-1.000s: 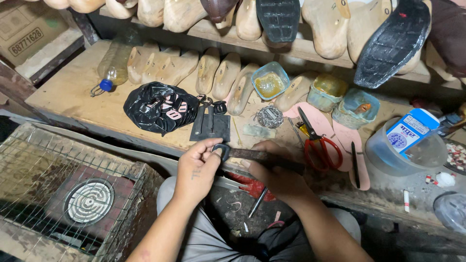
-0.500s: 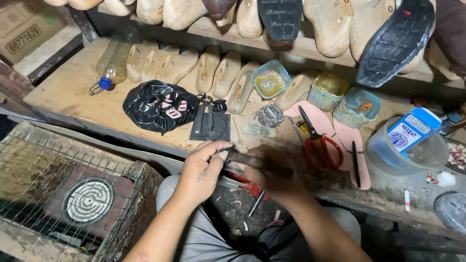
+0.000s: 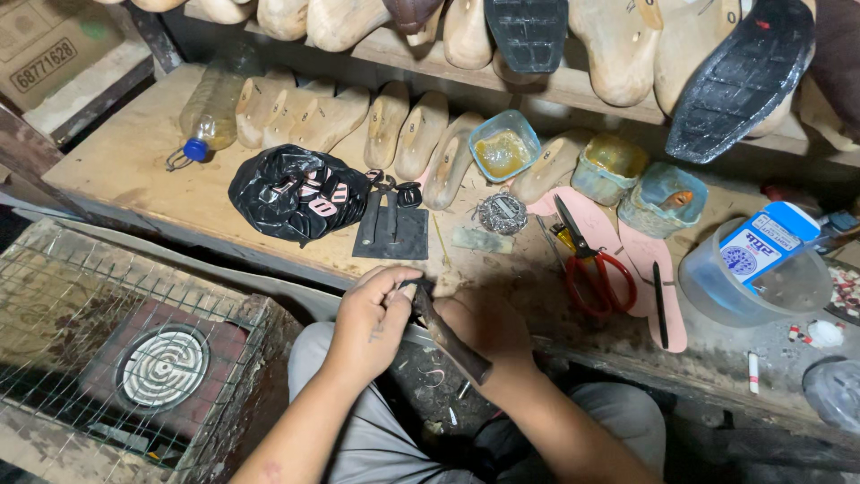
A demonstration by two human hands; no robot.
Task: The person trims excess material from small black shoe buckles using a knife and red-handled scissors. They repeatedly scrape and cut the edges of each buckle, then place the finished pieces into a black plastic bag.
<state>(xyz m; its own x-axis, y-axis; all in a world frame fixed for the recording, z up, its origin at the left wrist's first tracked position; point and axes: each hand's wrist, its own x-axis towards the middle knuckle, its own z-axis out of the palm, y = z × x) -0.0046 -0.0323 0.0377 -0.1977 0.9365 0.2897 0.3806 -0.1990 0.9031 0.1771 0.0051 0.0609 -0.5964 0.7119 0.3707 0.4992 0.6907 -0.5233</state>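
My left hand (image 3: pixel 372 314) pinches a small dark piece at the upper end of a dark, worn tool handle (image 3: pixel 452 339). My right hand (image 3: pixel 491 333) grips that handle lower down, so the tool runs slanted between both hands, just in front of the wooden workbench (image 3: pixel 134 170) edge and above my lap. On the bench right behind the hands lie a dark square pad with metal strips (image 3: pixel 391 229) and a black plastic bag (image 3: pixel 297 193) with pale shapes on it.
Red-handled scissors (image 3: pixel 593 264) lie on pink insole cutouts (image 3: pixel 645 260) to the right. Wooden shoe lasts (image 3: pixel 403 134), small tubs (image 3: pixel 504 148), a plastic bottle (image 3: pixel 208 109) and a clear tub with a blue box (image 3: pixel 757 269) fill the bench. A wire cage over a coil heater (image 3: pixel 161 367) stands at lower left.
Both hands have turned the tool: the handle lay nearly level along the bench edge and now slants down to the right. The hands stayed in the same spot.
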